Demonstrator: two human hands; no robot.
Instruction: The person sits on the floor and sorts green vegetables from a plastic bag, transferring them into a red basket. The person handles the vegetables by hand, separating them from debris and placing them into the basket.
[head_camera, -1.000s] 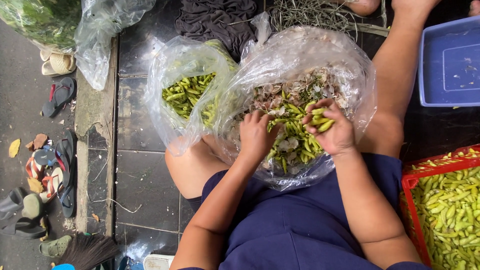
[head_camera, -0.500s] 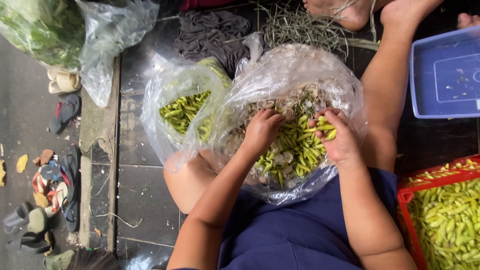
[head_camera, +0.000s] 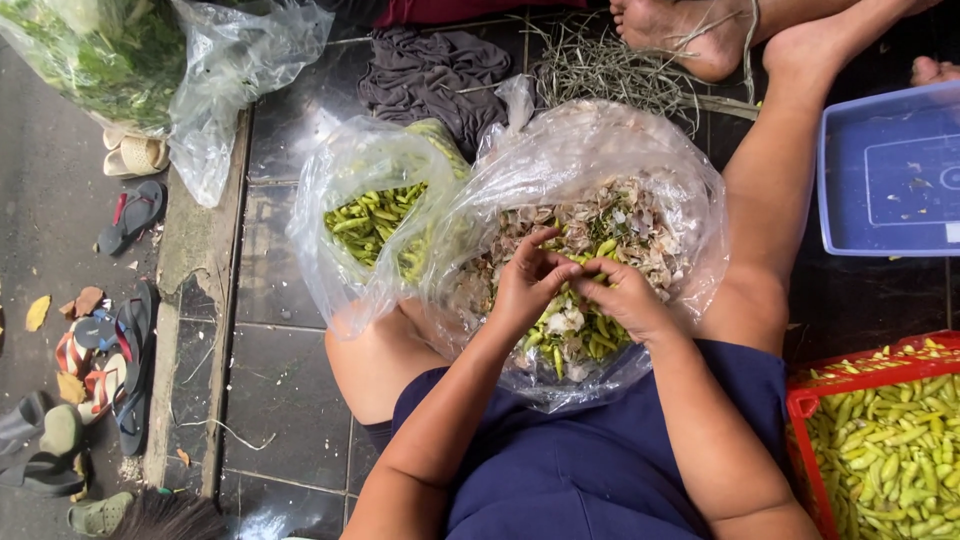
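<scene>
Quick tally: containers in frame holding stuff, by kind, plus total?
Clear plastic bags: 4, namely the mixed-husk bag under the left hand and right hand, the green-pod bag, the leafy-greens bag and the crumpled bag
Red crate: 1
Blue tub: 1
Total: 6

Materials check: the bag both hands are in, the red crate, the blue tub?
Bag: thin clear plastic film, glossy, crinkled; its contents show through. Left hand and right hand meet inside it.
Red crate: looks like rigid moulded plastic, smooth rim.
Blue tub: likely hard plastic, matte, with a moulded panel.
</scene>
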